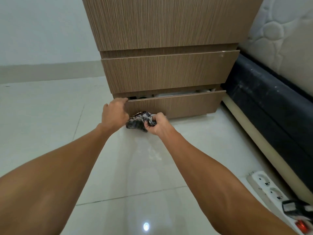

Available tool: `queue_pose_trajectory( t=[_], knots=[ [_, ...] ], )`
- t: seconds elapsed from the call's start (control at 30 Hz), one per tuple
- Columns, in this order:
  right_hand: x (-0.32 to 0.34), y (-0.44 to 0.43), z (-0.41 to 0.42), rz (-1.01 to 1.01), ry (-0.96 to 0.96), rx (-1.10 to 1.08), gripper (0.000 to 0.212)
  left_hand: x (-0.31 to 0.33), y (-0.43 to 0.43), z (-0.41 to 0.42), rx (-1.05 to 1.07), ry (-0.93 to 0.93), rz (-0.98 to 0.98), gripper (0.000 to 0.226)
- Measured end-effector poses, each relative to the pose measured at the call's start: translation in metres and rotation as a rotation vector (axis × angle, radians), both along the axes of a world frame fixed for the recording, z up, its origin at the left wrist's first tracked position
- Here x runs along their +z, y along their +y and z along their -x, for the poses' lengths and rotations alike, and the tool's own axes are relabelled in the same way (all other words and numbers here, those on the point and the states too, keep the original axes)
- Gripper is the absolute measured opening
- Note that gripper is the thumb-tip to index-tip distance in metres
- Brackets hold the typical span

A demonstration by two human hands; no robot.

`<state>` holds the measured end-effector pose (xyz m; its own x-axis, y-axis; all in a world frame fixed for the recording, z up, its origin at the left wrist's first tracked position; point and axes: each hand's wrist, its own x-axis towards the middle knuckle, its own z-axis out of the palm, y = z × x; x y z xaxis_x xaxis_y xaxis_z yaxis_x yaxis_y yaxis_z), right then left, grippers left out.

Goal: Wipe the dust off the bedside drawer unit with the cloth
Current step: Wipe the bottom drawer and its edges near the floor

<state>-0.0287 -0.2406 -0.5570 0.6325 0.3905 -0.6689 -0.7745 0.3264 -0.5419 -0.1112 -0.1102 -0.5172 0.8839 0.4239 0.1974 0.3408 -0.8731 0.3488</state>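
Left hand (116,111) gripping bottom drawer (176,106) edge, right hand (158,124) clutching cloth (139,121)

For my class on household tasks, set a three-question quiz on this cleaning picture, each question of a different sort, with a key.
1. True or false: the bottom drawer of the drawer unit is fully shut.
2. Which hand holds the patterned cloth? A) left hand B) right hand C) neither
3. Fill in: the white power strip lies on the ____.

Key:
1. False; it is pulled out a little, with the left hand at its top corner.
2. B
3. Tiled floor, beside the bed base.
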Motion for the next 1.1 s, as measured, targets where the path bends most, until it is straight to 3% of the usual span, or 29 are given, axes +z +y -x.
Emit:
queue_pose_trajectory(
  t=[0.27,0.43,0.6,0.87,0.93,1.03,1.1],
  knots=[
    [0.006,-0.109,-0.078,0.289,-0.080,-0.158,0.024,-0.001,-0.003,-0.003,0.016,0.038,-0.083,0.062],
    [0.017,-0.167,-0.112,0.368,-0.135,-0.310,0.026,-0.006,-0.014,-0.002,0.049,0.009,-0.166,0.057],
    [0.007,-0.192,-0.108,0.250,-0.164,-0.426,0.031,-0.028,-0.031,0.005,-0.043,0.000,-0.341,0.069],
    [-0.013,-0.205,-0.069,-0.153,-0.119,-0.589,0.021,-0.035,-0.037,-0.002,-0.016,0.095,-0.316,0.085],
    [-0.014,-0.203,-0.064,-0.170,-0.149,-0.560,0.033,-0.034,-0.034,-0.005,-0.005,0.119,-0.297,0.087],
    [-0.011,-0.200,-0.064,-0.145,-0.170,-0.475,0.071,-0.032,-0.031,-0.011,0.004,0.148,-0.267,0.089],
    [-0.011,-0.197,-0.066,-0.107,-0.154,-0.426,0.069,-0.033,-0.030,-0.014,0.004,0.154,-0.255,0.090]
  ],
)
